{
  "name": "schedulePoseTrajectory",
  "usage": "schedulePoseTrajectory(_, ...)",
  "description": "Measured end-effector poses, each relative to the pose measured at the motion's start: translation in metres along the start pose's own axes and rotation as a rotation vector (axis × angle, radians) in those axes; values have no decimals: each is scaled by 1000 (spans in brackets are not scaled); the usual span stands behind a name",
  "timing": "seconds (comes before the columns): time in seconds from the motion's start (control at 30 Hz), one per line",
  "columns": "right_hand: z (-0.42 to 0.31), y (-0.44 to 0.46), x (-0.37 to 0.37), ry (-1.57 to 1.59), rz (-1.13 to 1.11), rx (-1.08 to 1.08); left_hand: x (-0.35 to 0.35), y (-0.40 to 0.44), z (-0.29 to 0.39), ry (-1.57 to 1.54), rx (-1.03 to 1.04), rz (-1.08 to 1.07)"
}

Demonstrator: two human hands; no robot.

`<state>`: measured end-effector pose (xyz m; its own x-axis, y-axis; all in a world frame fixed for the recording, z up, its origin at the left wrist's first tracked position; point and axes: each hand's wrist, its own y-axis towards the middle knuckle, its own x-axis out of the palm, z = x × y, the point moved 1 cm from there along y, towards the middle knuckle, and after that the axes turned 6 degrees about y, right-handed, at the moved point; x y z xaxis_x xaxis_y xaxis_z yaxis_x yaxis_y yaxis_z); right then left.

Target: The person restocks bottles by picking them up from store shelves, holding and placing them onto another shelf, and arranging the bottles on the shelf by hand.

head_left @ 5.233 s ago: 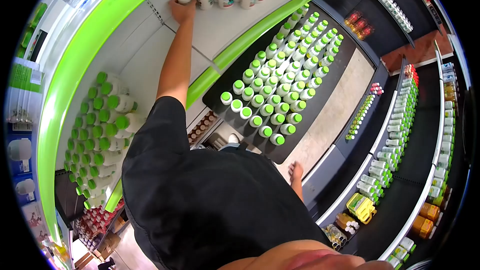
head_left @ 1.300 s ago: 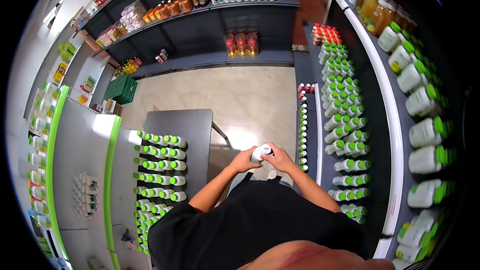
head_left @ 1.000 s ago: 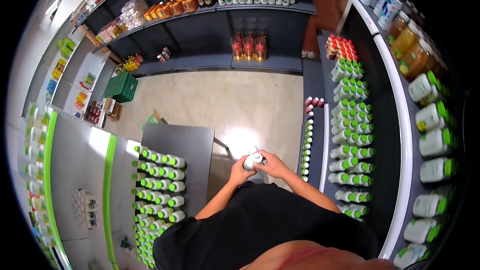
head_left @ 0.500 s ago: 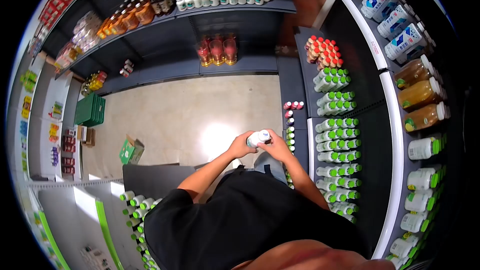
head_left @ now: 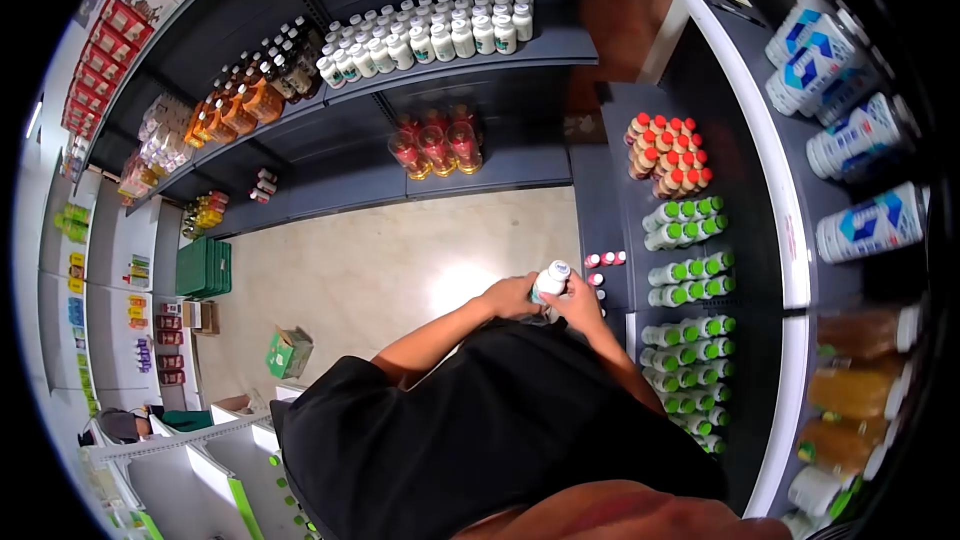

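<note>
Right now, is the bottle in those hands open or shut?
Shut. The bottle has its white cap on. How tight, I can't tell.

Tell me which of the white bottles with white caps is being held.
The white bottle between the left hand and the right hand; the similar bottles stand in rows on the back shelf.
</note>
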<state>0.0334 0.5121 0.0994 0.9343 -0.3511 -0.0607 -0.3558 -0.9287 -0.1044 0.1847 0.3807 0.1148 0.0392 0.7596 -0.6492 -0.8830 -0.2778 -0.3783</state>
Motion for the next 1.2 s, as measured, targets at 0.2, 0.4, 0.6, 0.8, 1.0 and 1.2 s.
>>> schedulePoseTrajectory(0.2,-47,100,-20,18,82,-82,-87,57,-2,-72,-64,189)
schedulePoseTrajectory(0.4,-35,218,-36,-49,155,-49,-146,117,-34,-210,68,367)
schedulePoseTrajectory(0.6,-78,339,-54,-337,215,-84,-233,194,-76,-299,29,302)
schedulePoseTrajectory(0.8,-120,453,-65,-354,230,-216,-308,259,-100,-295,51,379)
schedulePoseTrajectory(1.0,-149,543,-80,-349,243,-283,-367,310,-104,-373,51,431)
schedulePoseTrajectory(1.2,-137,617,-86,-414,229,-373,-392,345,-108,-407,-47,444)
